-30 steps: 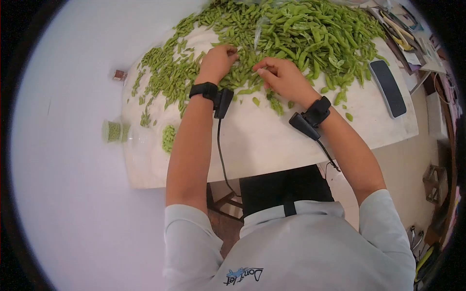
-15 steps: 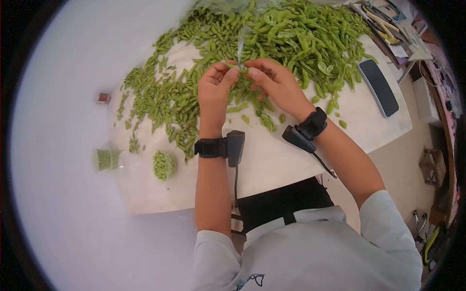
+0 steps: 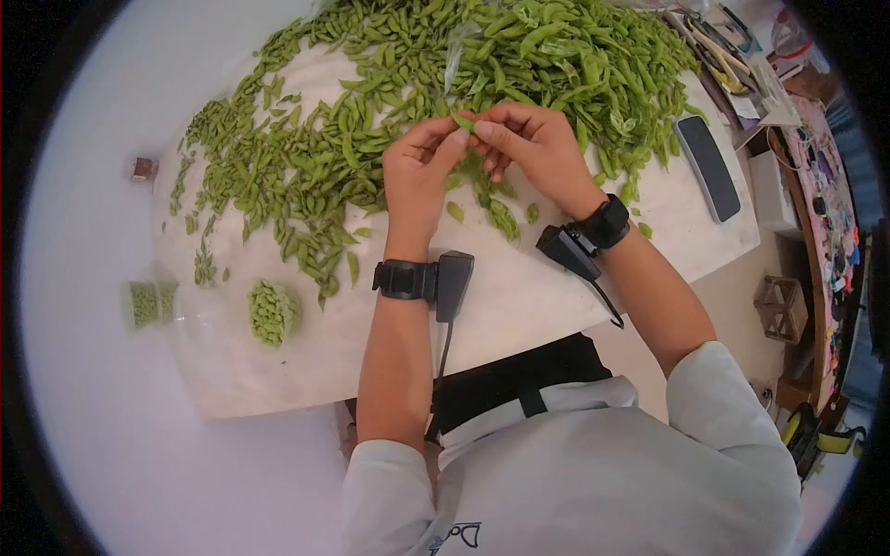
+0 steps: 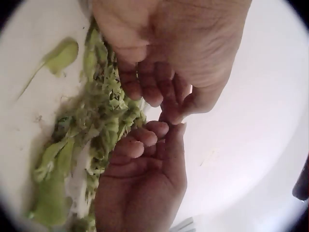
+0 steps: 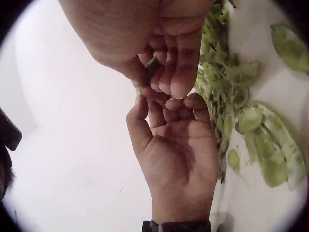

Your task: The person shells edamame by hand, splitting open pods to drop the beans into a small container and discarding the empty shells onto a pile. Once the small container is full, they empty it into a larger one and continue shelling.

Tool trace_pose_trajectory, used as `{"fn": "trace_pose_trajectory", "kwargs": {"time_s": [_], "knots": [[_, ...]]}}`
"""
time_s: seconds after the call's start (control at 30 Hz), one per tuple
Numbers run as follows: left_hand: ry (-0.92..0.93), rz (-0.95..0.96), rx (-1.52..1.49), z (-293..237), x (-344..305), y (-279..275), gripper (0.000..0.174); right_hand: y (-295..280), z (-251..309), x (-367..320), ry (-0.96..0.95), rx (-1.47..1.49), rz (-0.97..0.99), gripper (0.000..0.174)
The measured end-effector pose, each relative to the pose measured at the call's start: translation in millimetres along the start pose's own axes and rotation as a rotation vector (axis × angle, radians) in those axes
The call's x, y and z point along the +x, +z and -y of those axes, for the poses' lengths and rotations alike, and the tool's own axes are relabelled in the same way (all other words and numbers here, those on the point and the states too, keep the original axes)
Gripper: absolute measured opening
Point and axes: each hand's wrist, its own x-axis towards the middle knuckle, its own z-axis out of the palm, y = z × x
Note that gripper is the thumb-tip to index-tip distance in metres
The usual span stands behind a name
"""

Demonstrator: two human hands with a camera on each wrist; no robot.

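In the head view a green bean pod [image 3: 464, 122] is pinched between both hands in front of the pod heap. My left hand [image 3: 414, 174] grips its left end with thumb and fingers. The right hand [image 3: 540, 153] pinches the other end, fingertips close against the left ones. From the left wrist, the left hand [image 4: 174, 43] is above and the right hand [image 4: 140, 198] below, tips meeting. The right wrist view shows a bit of green [image 5: 151, 63] among the right hand's [image 5: 140, 34] curled fingers; most of the pod is hidden there.
Loose bean pods [image 3: 324, 167] spread across the white tabletop [image 3: 315, 385], heaped thickest at the back right. A cup of shelled green beans [image 3: 273, 313] stands front left, a clear container with green contents [image 3: 148, 304] farther left. A phone [image 3: 707, 167] lies at right.
My hands were apart, the left reaching into the pods. The left came back toward me, and both hands met around a pod. The head view shifted somewhat.
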Motion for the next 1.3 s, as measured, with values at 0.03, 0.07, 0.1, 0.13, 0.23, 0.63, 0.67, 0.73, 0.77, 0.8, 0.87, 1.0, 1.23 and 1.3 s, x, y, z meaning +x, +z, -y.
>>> {"fn": "trace_pose_trajectory", "kwargs": {"time_s": [0.03, 0.07, 0.1, 0.13, 0.23, 0.63, 0.67, 0.73, 0.77, 0.8, 0.87, 1.0, 1.23, 1.3], "knots": [[-0.004, -0.011, 0.003, -0.3, -0.8, 0.9, 0.019, -0.8, 0.2, -0.1, 0.017, 0.015, 0.004, 0.023], [-0.007, -0.021, 0.009, -1.6, -1.3, 2.4, 0.019, -1.7, 0.4, 0.5, 0.031, 0.03, 0.008, 0.023], [-0.011, -0.031, 0.015, -3.0, -2.2, 3.2, 0.018, -1.9, 0.2, 0.9, 0.046, 0.047, 0.012, 0.024], [-0.006, -0.031, 0.023, -2.2, -2.7, 2.4, 0.018, -1.7, -0.2, 0.6, 0.049, 0.045, 0.013, 0.024], [0.008, -0.021, 0.035, -2.0, -2.4, 1.1, 0.018, -2.0, 1.0, -0.2, 0.052, 0.04, 0.014, 0.025], [0.008, -0.008, 0.035, 0.1, -2.5, -0.4, 0.019, -4.6, -4.4, 1.7, 0.049, -0.019, 0.022, 0.023], [0.012, -0.004, 0.032, 1.9, -2.1, -1.8, 0.018, -4.9, -4.3, 1.2, 0.049, -0.045, 0.026, 0.022], [0.02, -0.011, 0.02, 3.8, -2.8, -2.5, 0.017, -4.6, -4.4, 0.3, 0.04, -0.079, 0.028, 0.022], [0.026, -0.021, 0.012, 4.2, -3.1, -2.2, 0.016, -4.0, -4.4, 0.3, 0.03, -0.087, 0.026, 0.022], [0.032, -0.032, 0.003, 4.2, -3.2, -1.7, 0.015, -3.3, -4.3, 0.4, 0.02, -0.094, 0.024, 0.022], [0.038, -0.048, -0.01, 3.1, -3.8, 0.5, 0.014, -1.1, -4.6, 0.0, -0.008, -0.081, 0.0, 0.02], [0.03, -0.054, 0.043, 1.9, -4.1, 0.7, 0.012, 0.2, -2.7, -1.3, -0.004, -0.087, -0.019, 0.018], [0.042, -0.066, 0.031, -0.7, -5.6, 4.0, 0.006, 1.7, -2.3, -2.2, 0.05, -0.004, -0.007, 0.021], [0.057, -0.056, 0.051, 1.0, -4.7, 3.2, 0.004, 1.4, -0.5, -2.5, 0.105, 0.038, 0.001, 0.022]]}}
